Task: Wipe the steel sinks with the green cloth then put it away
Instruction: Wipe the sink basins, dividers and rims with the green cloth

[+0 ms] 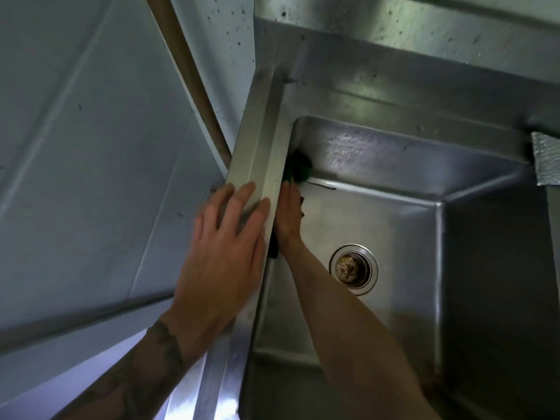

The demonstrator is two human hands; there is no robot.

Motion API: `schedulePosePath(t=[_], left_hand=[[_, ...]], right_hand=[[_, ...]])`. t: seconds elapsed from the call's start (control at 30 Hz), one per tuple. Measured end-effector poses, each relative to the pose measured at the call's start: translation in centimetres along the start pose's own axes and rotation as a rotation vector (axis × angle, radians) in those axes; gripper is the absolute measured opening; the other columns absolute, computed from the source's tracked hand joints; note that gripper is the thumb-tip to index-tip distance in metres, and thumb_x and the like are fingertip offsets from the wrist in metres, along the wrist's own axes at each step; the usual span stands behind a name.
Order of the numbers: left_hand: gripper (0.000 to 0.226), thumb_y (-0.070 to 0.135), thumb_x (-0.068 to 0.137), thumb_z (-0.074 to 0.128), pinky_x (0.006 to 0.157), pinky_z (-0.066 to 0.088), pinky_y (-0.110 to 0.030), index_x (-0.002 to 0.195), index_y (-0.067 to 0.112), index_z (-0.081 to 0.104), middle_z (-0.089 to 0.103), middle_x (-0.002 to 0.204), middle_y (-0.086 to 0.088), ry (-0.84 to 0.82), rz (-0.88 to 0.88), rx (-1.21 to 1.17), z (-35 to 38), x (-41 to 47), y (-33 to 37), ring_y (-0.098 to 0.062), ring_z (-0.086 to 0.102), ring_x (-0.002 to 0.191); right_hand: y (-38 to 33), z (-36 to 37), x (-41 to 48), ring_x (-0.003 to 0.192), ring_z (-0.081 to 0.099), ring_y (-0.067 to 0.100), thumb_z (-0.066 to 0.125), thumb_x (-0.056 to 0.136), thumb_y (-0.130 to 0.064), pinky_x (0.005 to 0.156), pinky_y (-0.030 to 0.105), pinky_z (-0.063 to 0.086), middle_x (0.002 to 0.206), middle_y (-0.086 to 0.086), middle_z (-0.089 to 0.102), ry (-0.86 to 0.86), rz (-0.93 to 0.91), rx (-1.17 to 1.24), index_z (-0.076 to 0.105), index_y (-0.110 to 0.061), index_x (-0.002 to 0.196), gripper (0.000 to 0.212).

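Note:
A deep steel sink (403, 165) fills the right of the view, with a round drain strainer (353, 268) in its floor. The green cloth (298, 169) is bunched against the sink's left inner wall, near the far left corner. My right hand (289, 213) is down inside the basin with straight fingers pressing the cloth flat to that wall; part of the cloth is hidden behind the hand and the rim. My left hand (225, 247) lies flat and open on top of the sink's left rim (260, 131).
A pale wall panel (91, 147) stands close on the left, with a brownish strip (188, 71) running beside the rim. The steel backsplash (424, 28) rises behind the sink. A textured silver piece (547, 159) sticks in at the right edge.

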State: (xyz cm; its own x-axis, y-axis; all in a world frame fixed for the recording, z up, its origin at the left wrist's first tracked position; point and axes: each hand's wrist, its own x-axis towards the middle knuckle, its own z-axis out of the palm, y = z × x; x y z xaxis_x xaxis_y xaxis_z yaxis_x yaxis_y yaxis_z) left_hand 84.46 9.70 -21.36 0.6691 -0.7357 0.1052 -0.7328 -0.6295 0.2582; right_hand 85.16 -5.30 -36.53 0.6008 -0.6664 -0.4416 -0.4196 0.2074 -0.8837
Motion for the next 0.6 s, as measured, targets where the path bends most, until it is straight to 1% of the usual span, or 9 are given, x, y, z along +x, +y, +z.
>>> schedulePosePath(t=[0.1,0.17,0.23,0.3,0.37,0.43,0.47,0.5,0.6], left_hand=[[0.043,0.031,0.11,0.049,0.116,0.044,-0.061,0.146,0.01,0.058,0.045,0.16,-0.017,0.005,-0.004,-0.029,0.0,-0.2,-0.1,-0.042,0.037,0.149],[0.043,0.031,0.111,0.048,0.115,0.045,-0.06,0.147,0.01,0.057,0.045,0.16,-0.018,-0.003,-0.007,-0.016,-0.1,0.0,0.0,-0.042,0.038,0.149],[0.044,0.033,0.112,0.045,0.114,0.045,-0.059,0.148,0.01,0.056,0.045,0.16,-0.018,-0.024,-0.008,0.002,-0.1,0.2,0.0,-0.042,0.039,0.149],[0.045,0.033,0.112,0.044,0.113,0.046,-0.059,0.148,0.01,0.056,0.045,0.16,-0.019,-0.024,-0.005,0.011,-0.1,0.1,0.0,-0.043,0.04,0.149],[0.045,0.034,0.112,0.043,0.112,0.047,-0.06,0.148,0.01,0.056,0.045,0.16,-0.019,-0.028,-0.012,0.008,-0.2,0.1,0.0,-0.044,0.04,0.148],[0.047,0.035,0.112,0.04,0.111,0.048,-0.06,0.147,0.009,0.057,0.045,0.159,-0.019,-0.03,-0.021,-0.005,-0.1,0.1,0.1,-0.044,0.04,0.148],[0.047,0.035,0.112,0.039,0.11,0.048,-0.06,0.147,0.009,0.057,0.045,0.158,-0.019,-0.033,-0.02,-0.01,-0.1,0.1,0.1,-0.045,0.04,0.147],[0.047,0.035,0.112,0.039,0.11,0.048,-0.06,0.146,0.009,0.057,0.045,0.158,-0.02,-0.035,-0.019,-0.012,-0.1,0.1,0.2,-0.045,0.04,0.147],[0.047,0.036,0.112,0.038,0.112,0.047,-0.06,0.148,0.009,0.054,0.044,0.159,-0.02,-0.046,-0.012,0.009,-0.3,0.1,0.2,-0.044,0.039,0.148]], right_hand=[[-3.2,-0.7,-2.4,0.134,0.056,0.02,0.034,0.098,-0.071,0.117,0.051,0.043,0.145,0.0,0.059,0.022,0.051,0.074,0.052,-0.027,0.149,0.07],[-6.3,-1.9,-4.8,0.137,0.055,0.015,0.037,0.104,-0.062,0.119,0.046,0.042,0.147,-0.003,0.058,0.0,-0.03,0.135,0.049,-0.029,0.152,0.06],[-7.8,-2.8,-6.1,0.135,0.055,0.011,0.041,0.109,-0.051,0.117,0.041,0.044,0.145,-0.004,0.059,-0.015,-0.12,0.163,0.052,-0.027,0.151,0.05],[-8.2,-2.4,-6.8,0.13,0.058,0.012,0.043,0.109,-0.051,0.115,0.042,0.047,0.139,-0.002,0.061,0.017,-0.146,0.201,0.056,-0.025,0.147,0.048],[-8.0,-1.4,-6.0,0.131,0.059,0.017,0.043,0.102,-0.068,0.116,0.049,0.046,0.141,0.002,0.061,0.012,-0.038,0.263,0.056,-0.025,0.146,0.063],[-5.3,-0.4,-3.4,0.133,0.059,0.024,0.046,0.083,-0.091,0.116,0.055,0.045,0.143,0.007,0.063,-0.031,0.101,0.322,0.055,-0.025,0.146,0.092],[-3.9,-0.4,-2.4,0.133,0.059,0.026,0.047,0.077,-0.096,0.115,0.056,0.045,0.143,0.008,0.063,-0.041,0.134,0.328,0.055,-0.025,0.146,0.1],[-3.5,-0.7,-2.1,0.132,0.06,0.027,0.047,0.077,-0.096,0.115,0.056,0.045,0.142,0.007,0.064,-0.039,0.142,0.317,0.055,-0.026,0.146,0.099],[-7.3,-1.1,-5.1,0.127,0.064,0.024,0.045,0.094,-0.074,0.112,0.055,0.048,0.135,0.004,0.068,-0.013,0.098,0.249,0.059,-0.032,0.141,0.065]])
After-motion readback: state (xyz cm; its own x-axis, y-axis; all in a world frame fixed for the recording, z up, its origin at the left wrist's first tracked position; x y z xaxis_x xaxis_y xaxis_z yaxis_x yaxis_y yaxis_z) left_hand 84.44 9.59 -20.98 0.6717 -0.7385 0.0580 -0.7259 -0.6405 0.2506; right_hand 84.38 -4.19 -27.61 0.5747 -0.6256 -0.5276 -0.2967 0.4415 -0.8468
